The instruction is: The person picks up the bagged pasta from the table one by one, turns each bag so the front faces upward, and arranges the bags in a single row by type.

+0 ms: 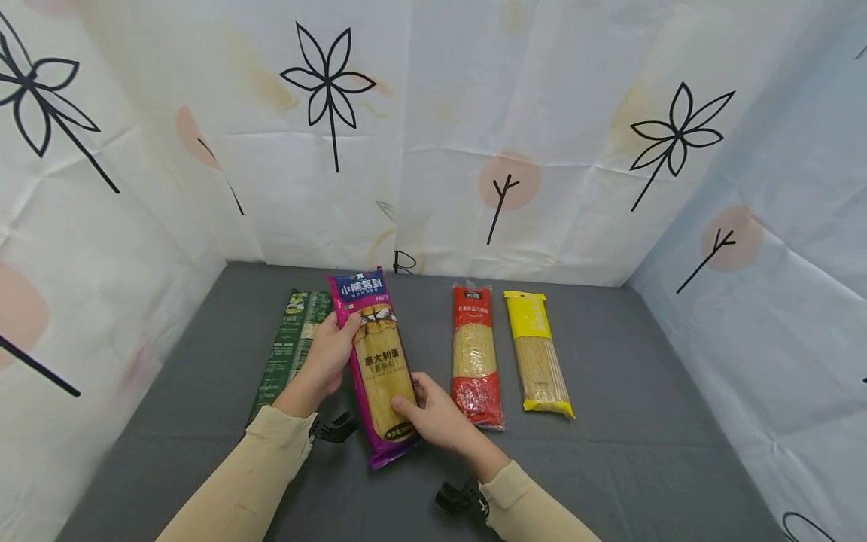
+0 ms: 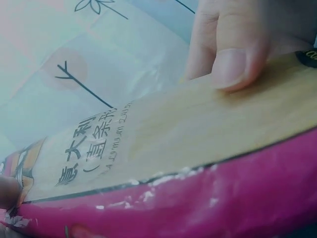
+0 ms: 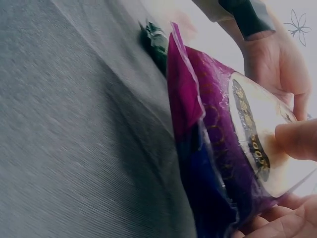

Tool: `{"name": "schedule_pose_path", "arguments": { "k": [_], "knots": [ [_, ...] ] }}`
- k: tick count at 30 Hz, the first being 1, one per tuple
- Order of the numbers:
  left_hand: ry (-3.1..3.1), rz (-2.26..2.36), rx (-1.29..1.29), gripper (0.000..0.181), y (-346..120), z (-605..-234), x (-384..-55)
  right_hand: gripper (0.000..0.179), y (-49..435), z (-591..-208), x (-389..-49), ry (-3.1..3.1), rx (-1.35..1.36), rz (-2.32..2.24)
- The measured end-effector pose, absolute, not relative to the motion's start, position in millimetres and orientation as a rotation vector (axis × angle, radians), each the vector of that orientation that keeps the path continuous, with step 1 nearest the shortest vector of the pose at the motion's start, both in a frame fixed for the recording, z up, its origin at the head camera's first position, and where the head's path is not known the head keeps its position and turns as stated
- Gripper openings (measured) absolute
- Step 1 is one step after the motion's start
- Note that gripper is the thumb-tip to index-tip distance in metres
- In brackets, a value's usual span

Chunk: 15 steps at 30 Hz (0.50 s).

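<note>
A purple and blue packet of spaghetti (image 1: 381,361) is held tilted above the grey tabletop, its clear window facing up. My left hand (image 1: 328,355) grips its upper left edge, thumb on the front. At the lower right edge my right hand (image 1: 440,414) holds it, with the thumb pressed on the window and the fingers beneath. In the right wrist view the packet's bottom end (image 3: 218,129) stands clear of the cloth. A green packet of spaghetti (image 1: 284,357) lies to the left, partly covered by the left hand and forearm.
Right of the hands lie a red packet of noodles (image 1: 476,361) and a yellow packet of noodles (image 1: 539,354), side by side. Grey cloth (image 1: 630,467) covers the table. White patterned curtains (image 1: 447,98) enclose its back and sides.
</note>
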<state>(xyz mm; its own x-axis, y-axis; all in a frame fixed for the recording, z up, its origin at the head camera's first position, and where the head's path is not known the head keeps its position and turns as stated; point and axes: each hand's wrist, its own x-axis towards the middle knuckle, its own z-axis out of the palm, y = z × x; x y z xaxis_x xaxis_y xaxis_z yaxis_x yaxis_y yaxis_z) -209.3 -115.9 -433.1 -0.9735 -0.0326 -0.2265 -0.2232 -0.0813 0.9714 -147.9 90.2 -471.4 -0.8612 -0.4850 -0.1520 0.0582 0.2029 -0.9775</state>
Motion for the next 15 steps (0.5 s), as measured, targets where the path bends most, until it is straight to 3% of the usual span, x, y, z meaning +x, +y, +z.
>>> {"name": "schedule_pose_path", "arguments": {
  "k": [15],
  "knots": [
    [2.074, 2.119, -0.101, 0.041, -110, -437, -207, 0.038, 78, -445, -126, 2.088, -0.193, -1.95]
  ]
}}
